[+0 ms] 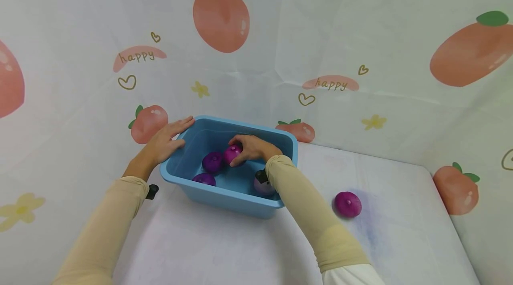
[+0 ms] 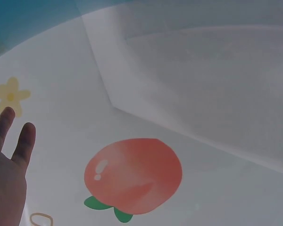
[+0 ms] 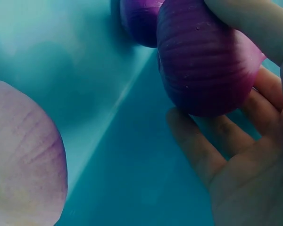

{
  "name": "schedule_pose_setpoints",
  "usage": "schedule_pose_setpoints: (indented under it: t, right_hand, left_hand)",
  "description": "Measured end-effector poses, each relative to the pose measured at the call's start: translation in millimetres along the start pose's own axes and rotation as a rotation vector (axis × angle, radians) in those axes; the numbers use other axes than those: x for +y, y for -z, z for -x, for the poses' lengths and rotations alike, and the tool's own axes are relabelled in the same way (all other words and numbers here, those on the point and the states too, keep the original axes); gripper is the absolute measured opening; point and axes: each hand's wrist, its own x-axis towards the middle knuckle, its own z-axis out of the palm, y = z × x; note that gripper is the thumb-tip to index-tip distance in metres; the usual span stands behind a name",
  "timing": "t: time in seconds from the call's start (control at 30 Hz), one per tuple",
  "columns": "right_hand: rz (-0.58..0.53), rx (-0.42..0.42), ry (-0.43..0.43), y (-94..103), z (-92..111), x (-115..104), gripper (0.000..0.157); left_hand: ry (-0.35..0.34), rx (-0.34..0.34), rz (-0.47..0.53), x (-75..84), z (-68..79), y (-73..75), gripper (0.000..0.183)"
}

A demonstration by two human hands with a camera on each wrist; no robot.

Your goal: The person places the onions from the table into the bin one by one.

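Note:
Inside a light blue plastic tub (image 1: 228,204), my right hand (image 1: 255,148) holds a bright purple onion (image 1: 232,156), thumb on one side and fingers on the other. Seen from the right wrist, the fingers (image 3: 193,141) curl under the ridged purple bulb. Two darker purple onions, one beside it (image 1: 212,163) and one by the near wall (image 1: 205,179), lie in the tub's left half. A paler onion (image 1: 262,188) sits at the near right, partly covered by my forearm. My left hand (image 1: 162,143) rests at the tub's left rim, its fingers extended.
Another purple onion (image 1: 348,205) lies on the white tabletop (image 1: 396,213), right of the tub. Behind the tub rises a white cloth backdrop (image 1: 260,18) printed with fruit, hearts and flowers. Dark wrist cameras sit at both cuffs.

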Motion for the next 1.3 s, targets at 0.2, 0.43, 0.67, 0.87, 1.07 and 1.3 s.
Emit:
schedule_pose_setpoints:
  t: [0.2, 0.43, 0.67, 0.87, 1.07, 1.3]
  right_hand:
    - [0.039, -0.005, 0.007, -0.2, -2.3, 0.9, 0.072]
    - [0.052, -0.007, -0.01, 0.4, -1.5, 1.1, 0.071]
    - [0.022, -0.011, 0.028, 3.2, -0.8, -2.8, 0.071]
    - [-0.041, -0.067, 0.087, 7.8, 2.9, -9.4, 0.076]
    - [-0.122, -0.07, 0.167, 24.1, 20.3, -18.1, 0.074]
    - [-0.289, 0.047, 0.271, 55.5, 52.1, -13.1, 0.065]
  left_hand:
    - [0.006, -0.001, -0.005, 0.7, 0.8, 0.8, 0.063]
    - [0.004, 0.0, -0.012, 3.3, 0.4, 2.6, 0.063]
    - [0.001, -0.003, -0.016, 2.3, 0.3, 3.3, 0.063]
    - [0.007, -0.001, -0.003, 0.8, 2.5, -0.7, 0.063]
    - [0.017, -0.005, 0.003, -0.4, 3.7, -4.9, 0.064]
    - [0.008, 0.005, 0.01, -0.4, 1.7, -0.9, 0.064]
